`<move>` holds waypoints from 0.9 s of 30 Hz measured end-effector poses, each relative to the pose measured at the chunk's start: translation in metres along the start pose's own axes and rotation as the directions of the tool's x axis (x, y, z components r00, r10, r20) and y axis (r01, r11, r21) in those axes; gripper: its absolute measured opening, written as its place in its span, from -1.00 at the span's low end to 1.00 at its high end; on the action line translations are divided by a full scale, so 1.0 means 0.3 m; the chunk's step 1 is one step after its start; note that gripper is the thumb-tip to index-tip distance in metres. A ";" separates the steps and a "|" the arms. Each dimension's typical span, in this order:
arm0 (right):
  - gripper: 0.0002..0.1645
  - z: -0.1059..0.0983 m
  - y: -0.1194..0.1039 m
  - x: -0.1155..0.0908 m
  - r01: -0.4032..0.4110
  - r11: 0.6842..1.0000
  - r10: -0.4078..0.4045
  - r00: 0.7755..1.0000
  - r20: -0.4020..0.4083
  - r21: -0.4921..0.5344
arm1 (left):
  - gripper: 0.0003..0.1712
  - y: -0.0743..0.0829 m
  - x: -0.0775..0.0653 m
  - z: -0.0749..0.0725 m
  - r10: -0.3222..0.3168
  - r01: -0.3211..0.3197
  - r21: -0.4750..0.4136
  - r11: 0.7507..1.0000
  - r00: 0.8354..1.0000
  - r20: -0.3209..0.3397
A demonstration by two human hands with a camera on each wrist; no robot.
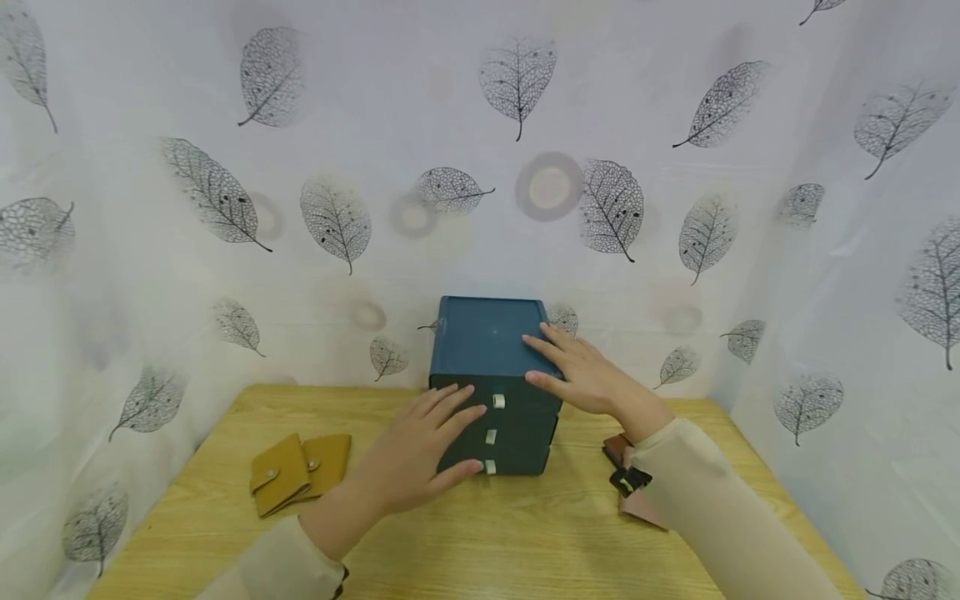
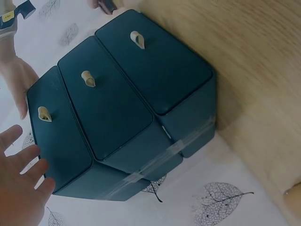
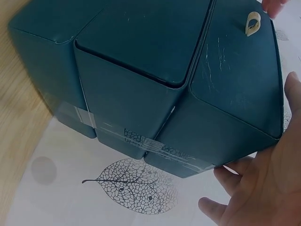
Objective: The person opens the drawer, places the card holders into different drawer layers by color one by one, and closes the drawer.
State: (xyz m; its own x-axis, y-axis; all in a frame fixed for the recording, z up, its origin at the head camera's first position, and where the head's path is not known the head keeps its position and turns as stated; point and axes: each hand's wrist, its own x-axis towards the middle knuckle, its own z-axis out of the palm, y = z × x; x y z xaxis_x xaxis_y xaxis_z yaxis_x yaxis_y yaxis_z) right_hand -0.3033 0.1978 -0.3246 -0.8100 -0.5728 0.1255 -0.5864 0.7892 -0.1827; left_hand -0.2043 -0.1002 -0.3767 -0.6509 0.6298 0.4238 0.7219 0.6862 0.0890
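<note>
While the right grip (image 1: 585,377) lies at its upper right edge and the left grip (image 1: 417,448) by its front left, the cabinet (image 1: 498,371) sits on the counter (image 1: 525,542), both grips released, fingers extended. It is dark teal with three drawers (image 1: 525,437) and pale pulls (image 1: 491,436). Wrist views show clear tape (image 3: 153,146) along its sides, unseen from the head.

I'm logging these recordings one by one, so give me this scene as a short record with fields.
Main object: dark teal drawer box, three drawers, cream pull loops
Left hand: by the box front, spread, holding nothing
Right hand: at the top's right edge, spread, holding nothing
Left side: two overlapping mustard wallets
Right side: brown item and pink item, partly hidden
Surface: wood-grain table
Backdrop: leaf-print sheet
</note>
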 end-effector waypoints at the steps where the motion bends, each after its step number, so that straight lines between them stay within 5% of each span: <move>1: -0.12 -0.001 0.000 0.000 0.002 1.000 -0.002 1.000 0.000 0.004 | -0.24 0.001 0.002 0.004 -0.006 0.006 -0.005 1.000 1.000 0.007; 18: -0.22 -0.015 -0.007 0.000 0.039 0.998 -0.039 0.999 0.005 0.057 | -0.31 0.015 0.039 0.060 -0.036 0.035 -0.041 0.999 0.999 -0.040; 27: -0.22 -0.005 0.000 0.014 0.045 0.996 -0.045 0.999 0.000 0.078 | -0.39 0.022 0.053 0.084 -0.104 0.100 -0.063 0.993 0.992 -0.069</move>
State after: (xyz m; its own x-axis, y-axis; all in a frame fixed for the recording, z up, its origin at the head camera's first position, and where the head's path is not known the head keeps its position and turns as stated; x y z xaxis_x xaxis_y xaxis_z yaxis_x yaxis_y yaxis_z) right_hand -0.3065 0.1958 -0.3225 -0.7828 -0.6079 0.1334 -0.6199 0.7428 -0.2527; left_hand -0.2159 -0.0764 -0.3920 -0.7047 0.5286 0.4733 0.6669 0.7211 0.1877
